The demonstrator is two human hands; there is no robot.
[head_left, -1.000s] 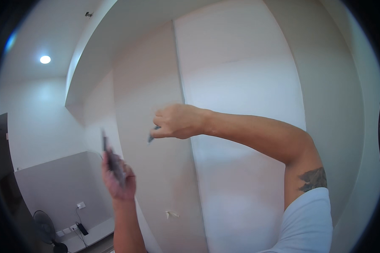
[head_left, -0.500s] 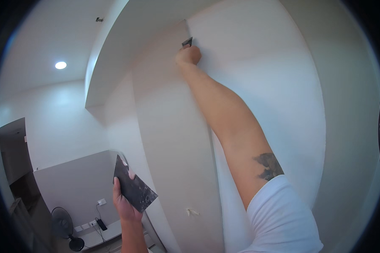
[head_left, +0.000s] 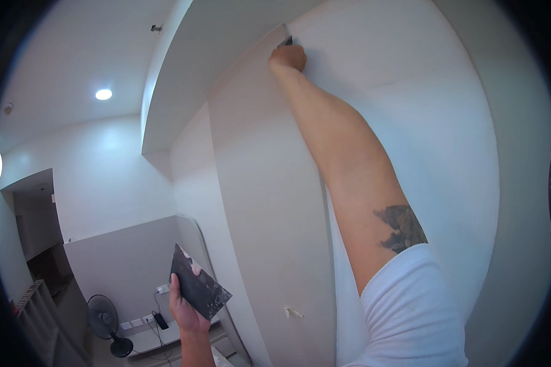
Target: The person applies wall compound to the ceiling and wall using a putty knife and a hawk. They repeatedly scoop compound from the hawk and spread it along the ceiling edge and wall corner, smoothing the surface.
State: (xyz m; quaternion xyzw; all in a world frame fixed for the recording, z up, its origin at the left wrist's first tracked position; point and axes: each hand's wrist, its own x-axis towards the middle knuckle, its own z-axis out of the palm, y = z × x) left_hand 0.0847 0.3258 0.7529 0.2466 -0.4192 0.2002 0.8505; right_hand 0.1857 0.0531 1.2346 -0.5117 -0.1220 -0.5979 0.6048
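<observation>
High on the wall, my right hand (head_left: 289, 58) is closed on a small scraper, its dark blade (head_left: 286, 42) close to the upper end of the edge between a beige panel (head_left: 269, 202) and the white wall (head_left: 410, 140). Most of the scraper is hidden by my fingers. Down at the lower left, my left hand (head_left: 187, 312) grips a dark rectangular plate (head_left: 196, 290), thumb along its near side. A pale dab of paste (head_left: 195, 268) lies on the plate, with whitish smears toward its lower right corner.
A ceiling beam (head_left: 183, 79) runs just left of my raised hand. Below stand a black fan (head_left: 104, 318) and a low shelf (head_left: 147, 339) with wall sockets and cables. A slatted rack (head_left: 43, 324) is at the far left. A small beige bit (head_left: 294, 312) sticks out of the panel.
My right hand and the scraper have moved up, nearer the top of the panel edge. My left hand has lowered the plate slightly. The whole view has shifted a little.
</observation>
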